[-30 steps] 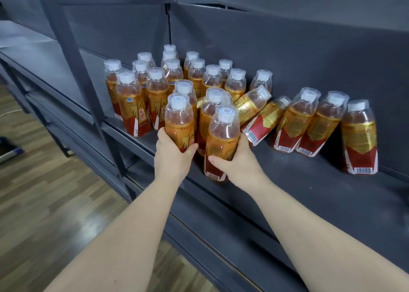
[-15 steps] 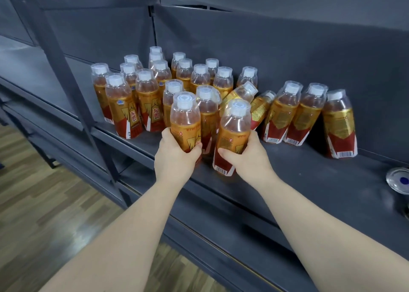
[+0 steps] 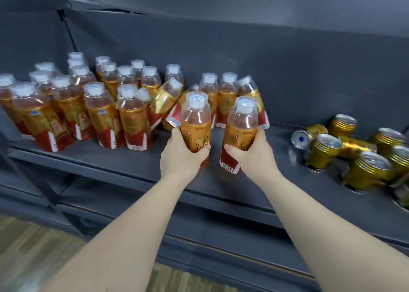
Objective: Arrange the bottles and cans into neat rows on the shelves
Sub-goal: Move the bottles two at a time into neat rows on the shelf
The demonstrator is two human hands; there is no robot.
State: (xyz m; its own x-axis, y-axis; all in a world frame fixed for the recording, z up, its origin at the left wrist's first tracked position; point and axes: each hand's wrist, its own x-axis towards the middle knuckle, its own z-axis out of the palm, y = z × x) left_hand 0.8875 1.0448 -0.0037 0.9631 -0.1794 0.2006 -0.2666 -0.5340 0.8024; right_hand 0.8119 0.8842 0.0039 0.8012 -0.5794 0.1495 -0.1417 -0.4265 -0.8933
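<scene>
My left hand grips the lower half of an amber tea bottle with a white cap and a red and gold label. Beside it my right hand grips a second such bottle. Both bottles are upright, near the front of the dark grey shelf. To the left stands a crowd of like bottles; one bottle among them leans over. Three more bottles stand behind the held pair. Gold cans lie jumbled on the shelf at the right.
The shelf's grey back panel rises behind everything. A lower shelf juts out beneath my forearms. Wooden floor shows at the bottom left. Bare shelf surface lies between the held bottles and the cans.
Both hands have carried their bottles to the right, away from the crowd and apart from each other. The view has swung right, bringing the gold cans into sight.
</scene>
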